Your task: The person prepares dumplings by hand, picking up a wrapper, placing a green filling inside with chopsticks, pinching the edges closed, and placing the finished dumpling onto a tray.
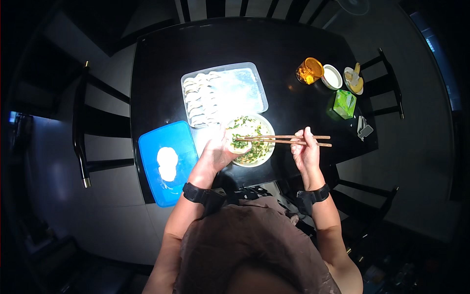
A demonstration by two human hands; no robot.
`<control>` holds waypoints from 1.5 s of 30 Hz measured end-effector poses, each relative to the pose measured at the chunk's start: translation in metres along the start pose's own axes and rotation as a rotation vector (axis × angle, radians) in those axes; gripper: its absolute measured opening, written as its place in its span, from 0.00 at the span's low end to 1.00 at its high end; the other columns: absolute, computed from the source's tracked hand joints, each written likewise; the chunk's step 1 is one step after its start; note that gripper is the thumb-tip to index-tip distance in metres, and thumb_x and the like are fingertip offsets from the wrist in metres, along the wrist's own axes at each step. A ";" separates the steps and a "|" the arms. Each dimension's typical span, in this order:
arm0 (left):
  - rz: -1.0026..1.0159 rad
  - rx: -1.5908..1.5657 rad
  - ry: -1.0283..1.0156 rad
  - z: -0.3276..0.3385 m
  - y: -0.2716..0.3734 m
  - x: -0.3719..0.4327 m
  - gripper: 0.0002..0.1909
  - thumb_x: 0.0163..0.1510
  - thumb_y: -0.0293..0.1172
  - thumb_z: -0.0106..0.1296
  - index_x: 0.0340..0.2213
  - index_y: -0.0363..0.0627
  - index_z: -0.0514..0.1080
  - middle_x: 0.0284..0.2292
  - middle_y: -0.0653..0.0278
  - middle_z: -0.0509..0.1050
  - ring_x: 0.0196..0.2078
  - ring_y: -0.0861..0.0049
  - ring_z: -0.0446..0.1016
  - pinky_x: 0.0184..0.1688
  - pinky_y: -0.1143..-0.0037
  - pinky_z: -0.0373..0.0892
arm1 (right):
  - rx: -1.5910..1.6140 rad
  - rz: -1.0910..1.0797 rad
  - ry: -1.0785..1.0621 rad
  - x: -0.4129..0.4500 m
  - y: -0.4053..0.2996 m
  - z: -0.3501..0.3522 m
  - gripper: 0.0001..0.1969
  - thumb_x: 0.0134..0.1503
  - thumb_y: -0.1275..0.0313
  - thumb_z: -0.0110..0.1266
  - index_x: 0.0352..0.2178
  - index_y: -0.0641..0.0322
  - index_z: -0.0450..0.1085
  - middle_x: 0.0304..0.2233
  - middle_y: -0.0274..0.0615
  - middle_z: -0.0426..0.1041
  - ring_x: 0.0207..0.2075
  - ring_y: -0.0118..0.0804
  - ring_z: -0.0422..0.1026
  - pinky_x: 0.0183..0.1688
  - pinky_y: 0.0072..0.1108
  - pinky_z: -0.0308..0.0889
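My left hand (217,151) holds a round dumpling wrapper (240,150) with green chopped filling on it, over the left side of a white bowl (272,149) of the same filling. Wooden chopsticks (286,141) lie in the fingers of my right hand (305,149), and their tips touch the filling on the wrapper. Behind the bowl, a translucent plastic tray (261,92) carries rows of folded dumplings (196,97) on its left side and white powder on its right. On a blue plastic lid (147,147) at the left rest pale, overexposed dough rounds (167,163).
At the table's right stand an orange container (312,70), a white bowl (332,77), a plate with banana-like fruit (355,82), a green tissue pack (344,104) and a small grey-white object (364,129). Black chairs surround the dark table (158,62).
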State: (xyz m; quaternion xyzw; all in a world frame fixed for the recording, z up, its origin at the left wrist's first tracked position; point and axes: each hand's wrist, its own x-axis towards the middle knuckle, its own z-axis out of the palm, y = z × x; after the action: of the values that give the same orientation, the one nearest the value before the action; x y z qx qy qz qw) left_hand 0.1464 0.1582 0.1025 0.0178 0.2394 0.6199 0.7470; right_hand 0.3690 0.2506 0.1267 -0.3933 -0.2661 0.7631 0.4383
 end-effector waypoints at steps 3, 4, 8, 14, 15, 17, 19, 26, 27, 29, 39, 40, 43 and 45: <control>-0.013 -0.030 0.018 0.003 -0.001 0.000 0.26 0.58 0.44 0.19 0.50 0.38 0.50 0.49 0.54 0.58 0.49 0.62 0.60 0.46 0.61 0.62 | -0.009 0.124 0.017 0.004 0.006 -0.003 0.17 0.56 0.61 0.39 0.22 0.66 0.62 0.15 0.42 0.66 0.13 0.30 0.67 0.12 0.14 0.63; -0.016 -0.036 0.027 0.005 -0.001 0.000 0.26 0.58 0.44 0.19 0.50 0.38 0.51 0.49 0.54 0.58 0.49 0.62 0.61 0.46 0.61 0.62 | -0.012 0.118 0.036 0.004 0.006 -0.004 0.17 0.56 0.61 0.39 0.22 0.66 0.62 0.15 0.42 0.66 0.13 0.30 0.67 0.12 0.13 0.63; 0.012 0.019 0.038 -0.002 -0.004 0.002 0.26 0.58 0.44 0.19 0.50 0.37 0.51 0.48 0.54 0.59 0.48 0.63 0.62 0.46 0.61 0.62 | -0.020 0.122 0.087 0.002 0.004 -0.006 0.17 0.55 0.61 0.40 0.22 0.66 0.62 0.15 0.41 0.66 0.13 0.29 0.67 0.12 0.13 0.63; 0.040 0.010 0.104 -0.007 0.000 0.003 0.26 0.58 0.44 0.20 0.48 0.36 0.52 0.47 0.54 0.60 0.48 0.63 0.62 0.45 0.61 0.63 | -0.062 -0.061 0.043 -0.013 -0.008 -0.002 0.16 0.56 0.64 0.38 0.22 0.67 0.62 0.13 0.42 0.64 0.11 0.30 0.64 0.12 0.15 0.61; 0.048 -0.023 0.109 -0.008 0.000 0.004 0.26 0.58 0.44 0.20 0.48 0.36 0.53 0.47 0.55 0.60 0.48 0.63 0.61 0.46 0.62 0.63 | -0.093 -0.147 0.008 -0.017 -0.009 -0.002 0.16 0.56 0.64 0.38 0.22 0.67 0.62 0.13 0.43 0.64 0.10 0.30 0.64 0.12 0.15 0.61; 0.059 -0.058 0.113 -0.011 -0.002 0.004 0.26 0.58 0.45 0.20 0.47 0.36 0.54 0.47 0.55 0.60 0.48 0.64 0.61 0.46 0.62 0.62 | -0.098 -0.195 0.033 -0.021 -0.008 0.006 0.16 0.56 0.65 0.37 0.22 0.67 0.62 0.13 0.43 0.65 0.10 0.30 0.63 0.12 0.16 0.61; 0.303 0.974 0.003 -0.014 -0.005 0.004 0.25 0.58 0.44 0.21 0.47 0.36 0.55 0.47 0.55 0.60 0.49 0.64 0.60 0.47 0.62 0.61 | -0.119 -0.205 0.115 -0.020 -0.006 0.009 0.15 0.56 0.65 0.37 0.23 0.67 0.62 0.13 0.43 0.65 0.10 0.30 0.63 0.13 0.16 0.62; 0.302 0.800 -0.081 -0.012 -0.008 0.005 0.23 0.57 0.41 0.25 0.47 0.37 0.55 0.48 0.56 0.59 0.49 0.65 0.59 0.49 0.61 0.58 | -0.182 -0.201 0.019 -0.021 0.003 0.006 0.15 0.56 0.66 0.37 0.22 0.68 0.62 0.13 0.44 0.65 0.11 0.30 0.65 0.12 0.14 0.62; 0.187 0.398 -0.045 -0.006 -0.007 0.004 0.23 0.57 0.41 0.25 0.48 0.37 0.54 0.49 0.55 0.59 0.50 0.64 0.59 0.49 0.62 0.59 | -0.182 -0.213 0.005 -0.019 0.002 0.005 0.15 0.56 0.66 0.37 0.22 0.68 0.61 0.12 0.44 0.65 0.10 0.30 0.65 0.12 0.15 0.62; 0.068 -0.002 -0.008 -0.004 -0.005 0.003 0.23 0.57 0.40 0.25 0.49 0.37 0.52 0.49 0.54 0.58 0.51 0.64 0.58 0.49 0.62 0.60 | -0.159 -0.205 -0.039 -0.013 -0.003 0.004 0.16 0.56 0.65 0.37 0.22 0.68 0.61 0.11 0.44 0.64 0.09 0.30 0.64 0.12 0.15 0.61; 0.075 0.439 -0.093 -0.012 -0.001 0.000 0.24 0.57 0.40 0.24 0.51 0.36 0.48 0.50 0.52 0.56 0.50 0.62 0.59 0.45 0.63 0.64 | -0.092 0.059 0.057 0.008 -0.019 0.002 0.16 0.55 0.62 0.40 0.21 0.65 0.62 0.13 0.40 0.64 0.11 0.29 0.66 0.10 0.12 0.60; 0.120 0.578 -0.128 -0.018 -0.001 0.000 0.24 0.58 0.40 0.23 0.51 0.36 0.48 0.50 0.52 0.56 0.50 0.62 0.59 0.45 0.63 0.64 | -0.135 0.029 0.115 0.005 -0.020 0.004 0.16 0.55 0.63 0.41 0.20 0.65 0.62 0.12 0.39 0.63 0.11 0.28 0.64 0.10 0.12 0.59; -0.032 0.036 0.070 -0.013 0.006 -0.002 0.25 0.58 0.43 0.21 0.51 0.37 0.48 0.50 0.52 0.56 0.50 0.61 0.59 0.45 0.62 0.64 | -0.048 -0.003 -0.017 0.002 -0.023 0.004 0.16 0.55 0.63 0.40 0.21 0.65 0.62 0.11 0.39 0.63 0.09 0.28 0.62 0.11 0.12 0.58; -0.052 0.341 0.028 -0.008 0.008 -0.002 0.26 0.57 0.43 0.21 0.51 0.37 0.47 0.51 0.52 0.54 0.51 0.62 0.58 0.46 0.61 0.63 | -0.118 -0.041 0.003 0.000 -0.017 0.015 0.16 0.56 0.64 0.38 0.21 0.66 0.62 0.10 0.40 0.63 0.09 0.28 0.62 0.11 0.13 0.58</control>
State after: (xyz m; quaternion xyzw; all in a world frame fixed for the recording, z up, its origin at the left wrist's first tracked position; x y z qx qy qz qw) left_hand 0.1356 0.1559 0.0990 0.1296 0.3517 0.5510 0.7456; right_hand 0.3643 0.2577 0.1475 -0.4140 -0.3178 0.7365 0.4303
